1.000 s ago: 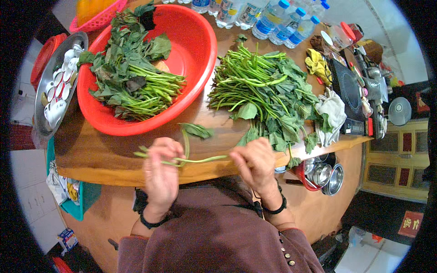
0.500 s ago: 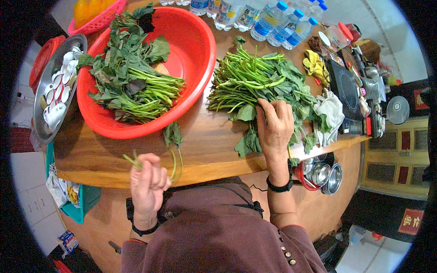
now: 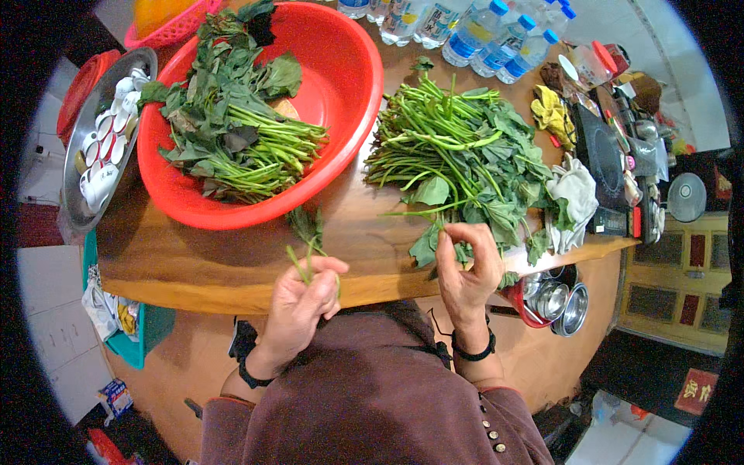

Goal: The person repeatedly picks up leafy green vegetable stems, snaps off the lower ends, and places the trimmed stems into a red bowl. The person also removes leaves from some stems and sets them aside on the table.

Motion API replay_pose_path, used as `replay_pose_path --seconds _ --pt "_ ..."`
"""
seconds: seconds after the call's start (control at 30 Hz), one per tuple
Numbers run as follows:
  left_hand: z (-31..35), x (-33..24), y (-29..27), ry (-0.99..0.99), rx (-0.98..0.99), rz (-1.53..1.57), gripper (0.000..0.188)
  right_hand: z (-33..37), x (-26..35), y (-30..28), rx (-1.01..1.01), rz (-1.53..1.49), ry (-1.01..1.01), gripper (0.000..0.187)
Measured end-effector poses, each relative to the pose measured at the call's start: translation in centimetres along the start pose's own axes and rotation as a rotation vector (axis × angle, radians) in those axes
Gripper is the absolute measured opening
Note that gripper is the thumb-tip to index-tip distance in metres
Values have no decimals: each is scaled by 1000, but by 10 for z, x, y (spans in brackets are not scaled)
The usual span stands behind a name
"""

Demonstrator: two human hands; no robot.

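My left hand (image 3: 304,304) grips stems (image 3: 295,260); my right hand (image 3: 469,270), nearer the heap (image 3: 465,147), seemingly pinches a stalk (image 3: 415,212) paralleling the table's (image 3: 232,287) near edge.

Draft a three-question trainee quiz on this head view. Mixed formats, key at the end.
1. True or false: the left hand and the right hand each hold at least one green stem.

2. Multiple choice: what lies in the red basin?
A) metal bowls
B) leafy greens
C) gloves

3. Fill the gap: the visible caps on the clear bottles are ____.

Key:
1. True
2. B
3. blue
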State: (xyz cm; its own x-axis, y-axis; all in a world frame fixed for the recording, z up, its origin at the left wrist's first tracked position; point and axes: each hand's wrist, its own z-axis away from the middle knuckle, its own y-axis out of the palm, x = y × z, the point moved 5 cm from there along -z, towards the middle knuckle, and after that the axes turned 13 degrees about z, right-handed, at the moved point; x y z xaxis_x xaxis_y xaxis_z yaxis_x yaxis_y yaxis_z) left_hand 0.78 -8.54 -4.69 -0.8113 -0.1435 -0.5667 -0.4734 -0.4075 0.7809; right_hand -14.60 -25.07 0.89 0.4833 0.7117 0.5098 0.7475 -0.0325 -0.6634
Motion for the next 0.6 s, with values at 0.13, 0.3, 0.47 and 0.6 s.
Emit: replay_pose_path --seconds 0.13,0.3,0.47,0.6 --pt "-6 14 9 -87 67 -23 18 17 10 1 44 -131 86 18" --pt "-11 27 17 -120 52 -8 38 33 26 5 73 -242 2 21" --pt "-14 23 13 46 -26 20 36 38 30 10 149 -258 -68 23" --pt "-16 19 9 123 4 20 33 42 34 15 280 -254 -171 23"
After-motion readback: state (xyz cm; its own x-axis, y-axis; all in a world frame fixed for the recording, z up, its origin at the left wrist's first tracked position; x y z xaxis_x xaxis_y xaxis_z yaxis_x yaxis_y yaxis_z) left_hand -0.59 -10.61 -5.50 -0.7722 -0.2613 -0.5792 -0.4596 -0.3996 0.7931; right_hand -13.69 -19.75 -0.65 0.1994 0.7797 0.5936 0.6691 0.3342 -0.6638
